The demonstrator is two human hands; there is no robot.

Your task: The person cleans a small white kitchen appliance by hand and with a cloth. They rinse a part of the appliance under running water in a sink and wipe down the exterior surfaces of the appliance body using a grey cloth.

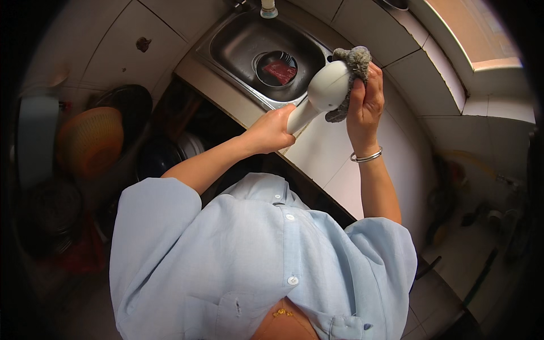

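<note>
My left hand (272,131) grips the handle of a white ladle (329,86), whose rounded bowl faces up and to the right. Against the far side of that bowl, my right hand (369,100) presses a bunched grey cloth (359,60). Both hands are raised over the counter's near corner of the sink. Behind the ladle lies a stainless steel sink (238,42). At its bottom, a red piece of something (280,71) rests over the round drain area; I cannot tell what it is.
A faucet spout (268,8) hangs over the sink's far edge. White tiled countertop (327,157) extends right of the sink. An orange plastic basket (90,138) and dark pans (159,157) stand at the left. A window (476,32) is at the upper right.
</note>
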